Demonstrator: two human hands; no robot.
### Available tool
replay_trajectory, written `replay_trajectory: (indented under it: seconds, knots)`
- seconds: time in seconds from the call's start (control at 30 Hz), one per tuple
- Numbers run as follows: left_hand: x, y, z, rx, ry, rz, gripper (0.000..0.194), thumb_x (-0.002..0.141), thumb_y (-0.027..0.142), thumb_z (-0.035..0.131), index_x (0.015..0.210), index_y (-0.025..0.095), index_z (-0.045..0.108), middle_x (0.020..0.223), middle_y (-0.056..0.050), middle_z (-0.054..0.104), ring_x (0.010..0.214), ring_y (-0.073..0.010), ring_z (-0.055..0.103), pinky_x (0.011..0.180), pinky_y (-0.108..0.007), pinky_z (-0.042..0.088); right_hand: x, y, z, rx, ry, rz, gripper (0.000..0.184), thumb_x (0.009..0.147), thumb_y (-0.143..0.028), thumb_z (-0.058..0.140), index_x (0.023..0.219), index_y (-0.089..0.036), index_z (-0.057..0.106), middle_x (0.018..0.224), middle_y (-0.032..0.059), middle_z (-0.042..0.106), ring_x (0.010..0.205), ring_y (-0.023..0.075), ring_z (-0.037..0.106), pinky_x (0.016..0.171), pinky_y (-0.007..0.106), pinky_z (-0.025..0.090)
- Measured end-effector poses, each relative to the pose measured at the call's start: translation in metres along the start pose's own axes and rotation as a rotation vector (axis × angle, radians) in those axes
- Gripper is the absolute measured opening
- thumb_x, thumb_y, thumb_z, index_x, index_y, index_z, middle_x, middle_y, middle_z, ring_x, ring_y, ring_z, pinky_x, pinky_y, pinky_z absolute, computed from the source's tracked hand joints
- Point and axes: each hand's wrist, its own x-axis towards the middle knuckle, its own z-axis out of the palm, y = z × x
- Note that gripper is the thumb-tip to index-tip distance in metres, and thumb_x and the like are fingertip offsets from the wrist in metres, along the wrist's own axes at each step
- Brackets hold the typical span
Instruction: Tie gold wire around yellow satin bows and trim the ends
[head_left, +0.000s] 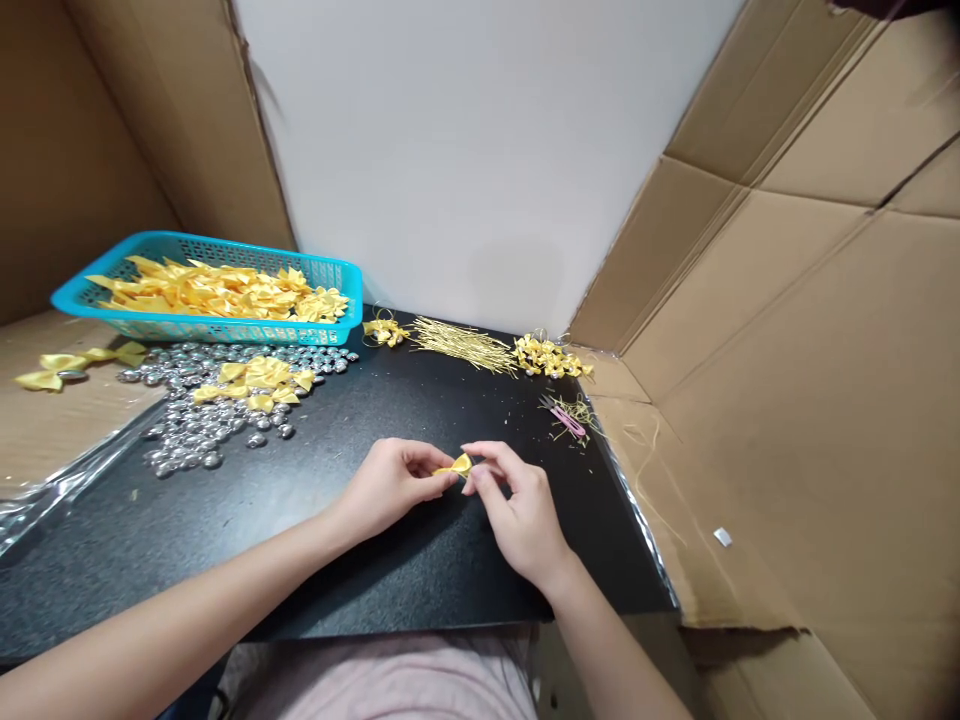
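Note:
A small yellow ribbon bow [459, 465] is pinched between my two hands, above the front middle of the black table [360, 570]. My left hand [394, 482] grips its left end between thumb and fingers. On the other side, my right hand [517, 505] has thumb and forefinger closed at the bow's right end. Whether a thin cord or bell is also between the fingers is too small to tell. To the left lie many shiny silver bells or beads [199, 425], with several yellow bows [262, 378] on top of them.
A blue plastic basket [300, 333] full of yellow bows stands at the back left. Gold cords [465, 343] lie at the back, between finished-looking bow clusters [386, 330] and a larger bow pile [547, 355]. Pink thread snips [566, 418] rest among cord scraps at right. Cardboard walls [787, 330] flank the table.

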Motion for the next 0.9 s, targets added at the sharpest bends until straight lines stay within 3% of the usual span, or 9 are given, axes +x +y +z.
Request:
replay_trajectory:
  seconds: [0.07, 0.13, 0.23, 0.33, 0.43, 0.57, 0.73, 0.9]
  knots:
    - [-0.002, 0.002, 0.0, 0.026, 0.021, 0.028, 0.034, 0.073, 0.044, 0.069, 0.081, 0.012, 0.078, 0.069, -0.007, 0.075, 0.059, -0.0167, 0.063, 0.053, -0.021, 0.044, -0.001, 0.001, 0.002, -0.046, -0.014, 0.006, 0.017, 0.092, -0.018, 0.051, 0.105, -0.019, 0.061, 0.074, -0.0007, 0.07, 0.071, 0.0132, 0.068, 0.073, 0.022, 0.049]
    - [-0.003, 0.003, 0.0, 0.059, 0.041, 0.052, 0.033, 0.073, 0.043, 0.069, 0.081, 0.013, 0.079, 0.071, -0.007, 0.076, 0.06, -0.0169, 0.063, 0.054, -0.021, 0.045, -0.002, 0.002, 0.003, -0.076, 0.005, 0.026, 0.008, 0.092, -0.021, 0.053, 0.091, -0.019, 0.061, 0.072, -0.0003, 0.069, 0.068, 0.0136, 0.067, 0.069, 0.022, 0.048]
    - [-0.005, 0.002, 0.0, 0.102, 0.053, 0.089, 0.03, 0.075, 0.04, 0.068, 0.083, 0.014, 0.079, 0.069, -0.006, 0.075, 0.058, -0.0156, 0.061, 0.053, -0.021, 0.045, -0.001, 0.004, 0.002, -0.187, 0.055, 0.033, 0.02, 0.09, -0.024, 0.056, 0.071, -0.019, 0.057, 0.063, -0.0005, 0.063, 0.059, 0.0137, 0.06, 0.061, 0.024, 0.045]
    - [-0.005, 0.003, 0.001, 0.114, 0.055, 0.119, 0.028, 0.075, 0.038, 0.067, 0.082, 0.014, 0.079, 0.064, -0.004, 0.073, 0.055, -0.0136, 0.058, 0.051, -0.019, 0.044, 0.001, 0.007, 0.001, -0.283, 0.124, -0.004, 0.017, 0.085, -0.022, 0.062, 0.068, -0.019, 0.06, 0.08, 0.0049, 0.066, 0.08, 0.019, 0.062, 0.075, 0.03, 0.048]
    - [-0.006, 0.005, 0.002, 0.097, 0.046, 0.118, 0.026, 0.075, 0.037, 0.067, 0.081, 0.014, 0.078, 0.062, -0.003, 0.071, 0.054, -0.0131, 0.057, 0.05, -0.019, 0.044, 0.002, 0.011, 0.002, -0.116, 0.1, 0.046, 0.011, 0.082, -0.021, 0.064, 0.071, -0.018, 0.064, 0.104, 0.0094, 0.067, 0.099, 0.022, 0.064, 0.084, 0.032, 0.05]
    - [-0.006, 0.007, 0.002, -0.02, -0.004, 0.044, 0.027, 0.071, 0.04, 0.073, 0.078, 0.014, 0.077, 0.061, -0.003, 0.07, 0.056, -0.0136, 0.06, 0.051, -0.019, 0.045, 0.002, 0.018, 0.006, 0.083, 0.074, 0.108, 0.012, 0.082, -0.019, 0.062, 0.071, -0.017, 0.065, 0.084, 0.0071, 0.069, 0.082, 0.0186, 0.067, 0.075, 0.03, 0.053]
    - [-0.006, 0.009, -0.002, -0.288, -0.128, -0.124, 0.029, 0.063, 0.038, 0.08, 0.079, 0.015, 0.075, 0.066, -0.002, 0.073, 0.059, -0.0129, 0.062, 0.058, -0.021, 0.05, 0.001, 0.018, 0.007, 0.159, 0.154, 0.119, 0.011, 0.08, -0.019, 0.065, 0.07, -0.016, 0.066, 0.083, 0.0074, 0.07, 0.08, 0.0185, 0.067, 0.075, 0.03, 0.055]
    - [-0.006, 0.012, -0.004, -0.332, -0.071, -0.104, 0.025, 0.065, 0.039, 0.079, 0.07, 0.015, 0.073, 0.059, -0.001, 0.069, 0.054, -0.0117, 0.059, 0.057, -0.021, 0.049, 0.002, 0.016, 0.008, 0.22, 0.168, 0.151, 0.01, 0.078, -0.022, 0.066, 0.07, -0.016, 0.066, 0.085, 0.0082, 0.07, 0.08, 0.0184, 0.068, 0.076, 0.03, 0.056]
